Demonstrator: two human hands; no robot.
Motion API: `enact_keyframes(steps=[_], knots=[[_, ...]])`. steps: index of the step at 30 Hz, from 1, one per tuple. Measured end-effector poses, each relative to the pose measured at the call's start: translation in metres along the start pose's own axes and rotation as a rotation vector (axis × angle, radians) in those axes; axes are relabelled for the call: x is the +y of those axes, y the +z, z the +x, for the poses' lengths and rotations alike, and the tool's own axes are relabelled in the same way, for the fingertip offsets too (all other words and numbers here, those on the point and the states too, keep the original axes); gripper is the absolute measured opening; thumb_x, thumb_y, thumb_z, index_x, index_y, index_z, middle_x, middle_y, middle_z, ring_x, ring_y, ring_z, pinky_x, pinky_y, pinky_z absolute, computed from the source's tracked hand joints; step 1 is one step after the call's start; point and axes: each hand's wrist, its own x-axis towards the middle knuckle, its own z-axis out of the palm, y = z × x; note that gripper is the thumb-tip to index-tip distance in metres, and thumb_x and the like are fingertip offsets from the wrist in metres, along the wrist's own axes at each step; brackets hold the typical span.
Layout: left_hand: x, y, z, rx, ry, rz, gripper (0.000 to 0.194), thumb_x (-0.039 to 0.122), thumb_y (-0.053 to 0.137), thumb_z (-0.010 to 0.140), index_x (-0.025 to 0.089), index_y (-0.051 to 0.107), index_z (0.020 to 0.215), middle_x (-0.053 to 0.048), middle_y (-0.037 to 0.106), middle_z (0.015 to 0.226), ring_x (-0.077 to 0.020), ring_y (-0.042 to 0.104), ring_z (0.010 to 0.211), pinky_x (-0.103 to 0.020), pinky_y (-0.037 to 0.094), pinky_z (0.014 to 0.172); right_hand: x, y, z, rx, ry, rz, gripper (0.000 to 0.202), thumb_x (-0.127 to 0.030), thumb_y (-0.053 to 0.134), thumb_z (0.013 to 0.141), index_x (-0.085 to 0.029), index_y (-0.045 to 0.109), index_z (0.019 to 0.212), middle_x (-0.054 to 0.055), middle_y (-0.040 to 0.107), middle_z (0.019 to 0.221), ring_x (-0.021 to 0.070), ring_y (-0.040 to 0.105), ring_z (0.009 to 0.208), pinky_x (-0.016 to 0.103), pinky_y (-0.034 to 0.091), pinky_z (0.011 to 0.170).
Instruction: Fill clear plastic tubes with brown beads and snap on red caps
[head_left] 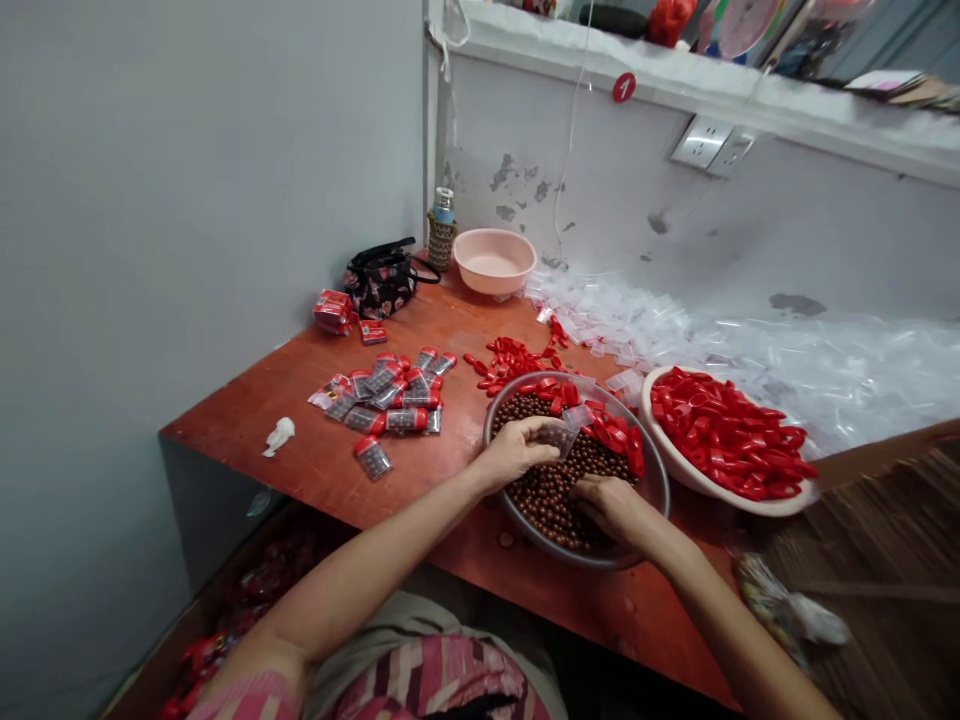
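Note:
My left hand point(517, 455) pinches a small clear plastic case point(556, 436) over a wide grey bowl point(660, 482). Dark spots show through the case; I cannot tell whether balls are inside it or behind it. Small shiny brown balls point(541, 500) fill much of the bowl. Among them my right hand point(611, 508) reaches down with fingers curled, its fingertips hidden. Red plastic caps point(616, 432) lie on the balls along the bowl's far right side, with another clear case point(577, 416) beside them, just past my left hand.
Filled red-capped cases point(406, 419) are heaped on the red table point(262, 400) at left. Loose red pieces point(514, 362) lie behind the bowl. A cream basin point(660, 420) of red caps stands right, before piled clear plastic point(720, 345). A pink basin point(495, 284) and black bag point(382, 290) stand behind.

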Motion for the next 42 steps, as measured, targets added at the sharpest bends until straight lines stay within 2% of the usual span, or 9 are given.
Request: enact_keyframes(steps=[5, 10, 12, 19, 28, 33, 38, 40, 42], knots=[[-0.004, -0.003, 0.001, -0.058, 0.108, 0.162, 0.035, 0.015, 0.058, 0.071, 0.013, 0.061, 0.106, -0.008, 0.065, 0.103, -0.0190, 0.058, 0.096, -0.032, 0.042, 0.089, 0.005, -0.007, -0.003, 0.075, -0.012, 0.117, 0.019, -0.013, 0.043, 0.079, -0.017, 0.060, 0.075, 0.004, 0.062, 0.075, 0.0148, 0.058, 0.069, 0.024, 0.042, 0.063], [-0.007, -0.005, 0.000, -0.112, 0.159, 0.336, 0.034, 0.014, 0.057, 0.072, 0.016, 0.062, 0.106, -0.005, 0.065, 0.104, -0.0184, 0.058, 0.098, -0.030, 0.041, 0.091, 0.002, -0.041, -0.007, 0.568, 0.101, 0.455, 0.017, -0.029, 0.050, 0.082, -0.020, 0.062, 0.089, 0.004, 0.066, 0.086, 0.0164, 0.061, 0.079, 0.027, 0.047, 0.074], [-0.006, -0.005, -0.001, -0.114, 0.168, 0.382, 0.034, 0.015, 0.057, 0.072, 0.016, 0.062, 0.106, -0.005, 0.065, 0.104, -0.0180, 0.058, 0.099, -0.029, 0.041, 0.092, -0.004, -0.052, -0.003, 0.658, 0.081, 0.552, 0.017, -0.031, 0.053, 0.081, -0.020, 0.063, 0.089, 0.004, 0.066, 0.085, 0.0168, 0.061, 0.079, 0.028, 0.048, 0.074], [0.000, -0.003, -0.003, -0.102, 0.186, 0.424, 0.033, 0.016, 0.057, 0.073, 0.018, 0.063, 0.105, -0.003, 0.066, 0.104, -0.0177, 0.058, 0.099, -0.029, 0.041, 0.092, -0.017, -0.054, 0.011, 0.673, 0.001, 0.595, 0.016, -0.029, 0.055, 0.081, -0.021, 0.063, 0.092, 0.002, 0.067, 0.088, 0.0159, 0.062, 0.081, 0.028, 0.050, 0.076], [-0.001, -0.004, -0.003, -0.098, 0.187, 0.419, 0.032, 0.016, 0.057, 0.073, 0.017, 0.064, 0.105, -0.002, 0.067, 0.102, -0.0177, 0.059, 0.096, -0.027, 0.041, 0.090, -0.018, -0.050, 0.007, 0.667, -0.079, 0.417, 0.020, -0.025, 0.052, 0.083, -0.024, 0.062, 0.101, 0.002, 0.067, 0.097, 0.0162, 0.062, 0.090, 0.030, 0.050, 0.083], [0.000, -0.005, -0.003, -0.077, 0.186, 0.418, 0.032, 0.016, 0.057, 0.073, 0.016, 0.063, 0.105, -0.004, 0.066, 0.104, -0.0175, 0.058, 0.099, -0.027, 0.041, 0.091, -0.007, -0.050, -0.004, 0.758, 0.062, 0.514, 0.021, -0.028, 0.055, 0.081, -0.023, 0.064, 0.099, 0.002, 0.068, 0.095, 0.0166, 0.063, 0.087, 0.030, 0.050, 0.082], [0.001, -0.005, -0.005, -0.047, 0.187, 0.411, 0.029, 0.025, 0.055, 0.078, 0.015, 0.063, 0.104, -0.005, 0.066, 0.102, -0.0175, 0.060, 0.096, -0.027, 0.042, 0.090, 0.026, -0.049, -0.034, 0.825, 0.273, 0.513, 0.026, -0.035, 0.055, 0.079, -0.019, 0.065, 0.096, 0.005, 0.069, 0.093, 0.0186, 0.064, 0.086, 0.030, 0.049, 0.080], [0.001, -0.005, -0.005, -0.051, 0.181, 0.418, 0.028, 0.025, 0.054, 0.079, 0.016, 0.062, 0.104, -0.005, 0.067, 0.102, -0.0175, 0.060, 0.095, -0.028, 0.042, 0.089, 0.043, -0.045, -0.045, 0.787, 0.358, 0.427, 0.026, -0.036, 0.053, 0.079, -0.019, 0.065, 0.093, 0.005, 0.070, 0.089, 0.0187, 0.065, 0.082, 0.029, 0.050, 0.076], [0.002, -0.004, -0.005, -0.076, 0.176, 0.436, 0.028, 0.024, 0.054, 0.079, 0.015, 0.063, 0.103, -0.005, 0.067, 0.101, -0.0176, 0.060, 0.095, -0.027, 0.042, 0.089, 0.055, -0.039, -0.050, 0.672, 0.418, 0.284, 0.023, -0.033, 0.052, 0.079, -0.019, 0.066, 0.089, 0.005, 0.070, 0.084, 0.0189, 0.065, 0.077, 0.028, 0.049, 0.073]])
